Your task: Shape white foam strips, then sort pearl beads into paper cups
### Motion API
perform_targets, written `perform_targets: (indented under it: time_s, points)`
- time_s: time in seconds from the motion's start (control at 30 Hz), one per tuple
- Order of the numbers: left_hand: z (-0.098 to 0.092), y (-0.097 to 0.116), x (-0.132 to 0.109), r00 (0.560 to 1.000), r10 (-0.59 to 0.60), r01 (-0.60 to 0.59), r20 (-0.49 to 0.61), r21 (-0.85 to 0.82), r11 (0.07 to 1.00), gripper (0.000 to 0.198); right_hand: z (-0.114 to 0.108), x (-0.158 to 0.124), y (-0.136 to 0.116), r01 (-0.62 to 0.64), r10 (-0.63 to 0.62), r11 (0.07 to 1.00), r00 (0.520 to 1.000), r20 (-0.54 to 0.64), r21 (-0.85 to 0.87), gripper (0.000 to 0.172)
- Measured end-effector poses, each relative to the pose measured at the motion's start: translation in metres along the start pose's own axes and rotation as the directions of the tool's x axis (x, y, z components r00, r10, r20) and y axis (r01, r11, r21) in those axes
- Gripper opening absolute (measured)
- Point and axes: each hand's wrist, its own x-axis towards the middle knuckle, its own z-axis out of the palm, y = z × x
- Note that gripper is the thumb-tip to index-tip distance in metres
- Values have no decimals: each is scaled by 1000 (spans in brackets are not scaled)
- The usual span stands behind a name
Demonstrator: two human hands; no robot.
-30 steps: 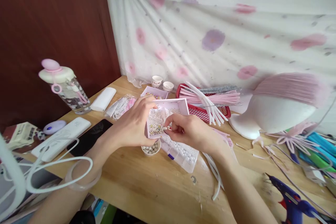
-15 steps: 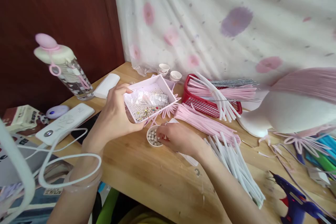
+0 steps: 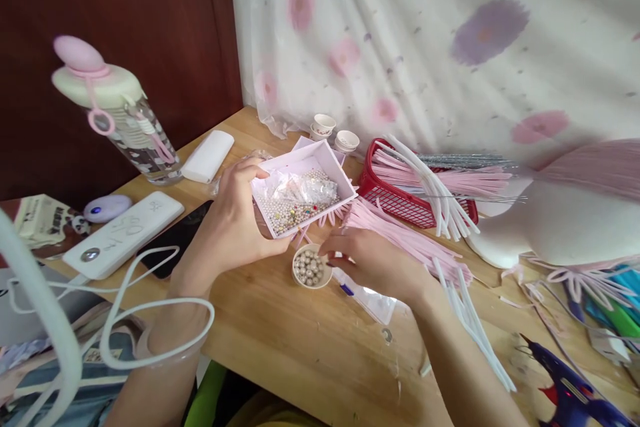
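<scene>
My left hand grips a shallow pale lilac box by its left end, thumb along the near side, tilted toward me. Inside lie many tiny pearl beads, some coloured ones, and a crinkled clear plastic bag. Just below the box, a small white cup full of larger pearl beads stands on the table. At its right rim is my right hand, fingers bent and drawn together. Whatever sits between those fingertips is hidden.
Pink pipe cleaners and white ones lie right of the cup, before a red basket. A glue gun rests at lower right, near a white mannequin head. A white cable loops across my left forearm.
My right hand has drawn back from over the beads to the cup's right rim, uncovering more of them and a clear plastic bag on the table. The view has shifted slightly.
</scene>
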Motion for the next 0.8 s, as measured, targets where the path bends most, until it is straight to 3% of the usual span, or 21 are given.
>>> perform_targets:
  time_s: [0.1, 0.23, 0.3, 0.43, 0.57, 0.7, 0.77, 0.8]
  points:
    - [0, -1, 1, 1000, -2, 2, -5, -21, 1000, 82, -3, -19, 3, -103, 117, 990, 980, -159, 92, 21]
    - [1, 1, 4, 998, 53, -53, -17, -16, 998, 78, 14, -41, 1, -212, 282, 940, 923, -261, 268, 25]
    - [2, 2, 5, 997, 72, -72, -5, -30, 997, 78, 29, -49, 2, -209, 343, 907, 871, -352, 366, 27]
    - [4, 7, 9, 993, 115, -114, 23, -66, 991, 80, 53, -61, 11, -103, 319, 907, 802, -505, 409, 35]
    - [4, 16, 13, 985, 156, -152, 67, -70, 986, 76, 66, -71, 18, -141, 352, 907, 769, -533, 397, 39]
    - [6, 23, 15, 983, 178, -176, 55, -25, 984, 72, 78, -73, 12, -197, 451, 850, 752, -480, 489, 32]
    - [8, 26, 14, 984, 176, -176, 34, 9, 984, 72, 89, -64, 6, -200, 477, 819, 758, -445, 538, 40]
    - [8, 27, 14, 985, 173, -173, 28, 25, 985, 72, 96, -57, 4, -184, 475, 810, 763, -438, 557, 52]
